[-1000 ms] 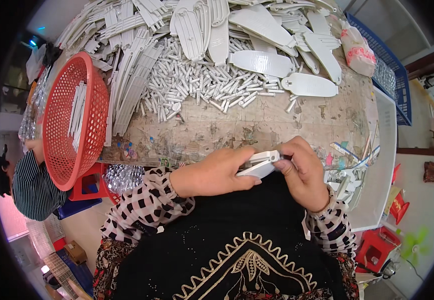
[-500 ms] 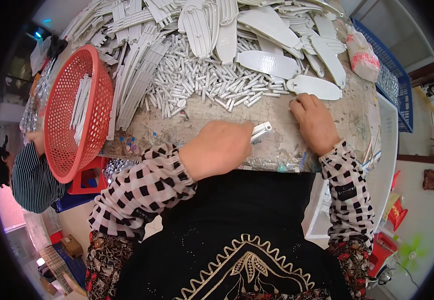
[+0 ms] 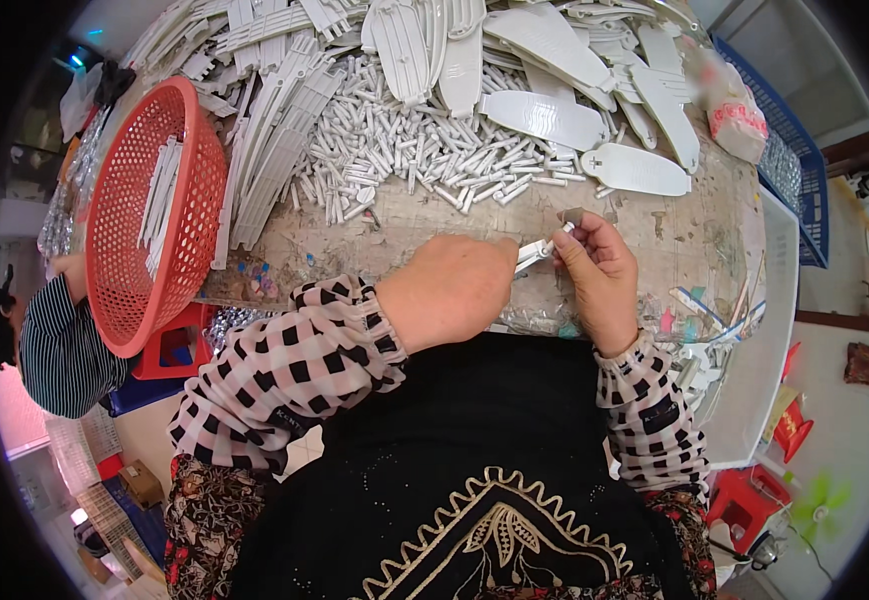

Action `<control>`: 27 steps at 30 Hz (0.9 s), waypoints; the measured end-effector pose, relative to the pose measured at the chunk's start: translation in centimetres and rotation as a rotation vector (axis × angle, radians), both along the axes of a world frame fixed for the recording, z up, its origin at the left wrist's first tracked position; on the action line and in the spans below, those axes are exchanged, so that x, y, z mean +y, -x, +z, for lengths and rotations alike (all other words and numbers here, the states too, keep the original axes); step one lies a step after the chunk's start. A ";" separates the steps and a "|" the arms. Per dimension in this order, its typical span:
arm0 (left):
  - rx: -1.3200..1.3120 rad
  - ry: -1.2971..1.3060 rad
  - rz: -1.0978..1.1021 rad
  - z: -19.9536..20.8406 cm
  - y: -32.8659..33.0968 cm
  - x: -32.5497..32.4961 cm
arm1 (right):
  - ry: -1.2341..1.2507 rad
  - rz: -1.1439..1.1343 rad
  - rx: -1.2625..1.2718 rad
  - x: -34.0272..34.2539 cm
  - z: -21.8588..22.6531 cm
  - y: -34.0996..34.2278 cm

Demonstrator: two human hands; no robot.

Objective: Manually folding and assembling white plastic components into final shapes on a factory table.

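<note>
My left hand [image 3: 450, 288] is closed round a white plastic bar [image 3: 532, 256], whose end sticks out to the right over the front of the table. At that end, my right hand [image 3: 600, 278] pinches a small pale pin [image 3: 564, 232] between thumb and fingers, close against the bar. Whether the pin sits in the bar's hole is hard to see. Beyond both hands lies a heap of short white pins [image 3: 405, 145]. A rounded white panel [image 3: 637, 170] rests on the tabletop just past my right hand.
More white panels [image 3: 545, 122] and long ribbed strips [image 3: 280, 150] are piled at the back. A red mesh basket [image 3: 120, 225] holding white bars stands at the left edge, near another person's striped sleeve [image 3: 65, 345]. A blue crate [image 3: 810, 170] and a white bin [image 3: 770, 370] flank the right side.
My right hand has come back from beside the pin heap and rounded panel to the bar's end, with a pin pinched in it. My left hand has shifted slightly right, still holding the bar.
</note>
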State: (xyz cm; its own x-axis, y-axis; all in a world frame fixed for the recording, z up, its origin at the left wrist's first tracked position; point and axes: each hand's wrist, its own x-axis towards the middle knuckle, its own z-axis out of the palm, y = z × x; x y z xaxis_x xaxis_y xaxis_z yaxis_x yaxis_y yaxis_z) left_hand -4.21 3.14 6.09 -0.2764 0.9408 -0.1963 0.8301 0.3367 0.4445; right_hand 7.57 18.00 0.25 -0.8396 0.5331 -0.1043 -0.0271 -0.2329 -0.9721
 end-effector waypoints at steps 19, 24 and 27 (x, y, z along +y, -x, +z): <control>-0.011 -0.021 0.001 -0.4 -0.1 -0.4 | -0.451 0.024 -0.145 0.9 4.0 1.5; 0.034 -0.141 -0.014 -1.5 0.0 -0.4 | -0.394 0.118 -0.241 1.9 0.3 5.7; 0.009 -0.117 -0.003 -1.0 0.0 -0.6 | -0.610 0.128 -0.326 1.4 -0.3 6.2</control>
State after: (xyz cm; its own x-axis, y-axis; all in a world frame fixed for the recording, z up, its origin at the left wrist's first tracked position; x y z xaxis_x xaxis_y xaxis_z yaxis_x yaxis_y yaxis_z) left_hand -4.19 2.50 5.05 -0.2750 0.9579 -0.0829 0.8353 0.2808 0.4727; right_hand 1.33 19.40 -0.04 -0.8764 0.4757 -0.0752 0.2790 0.3743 -0.8843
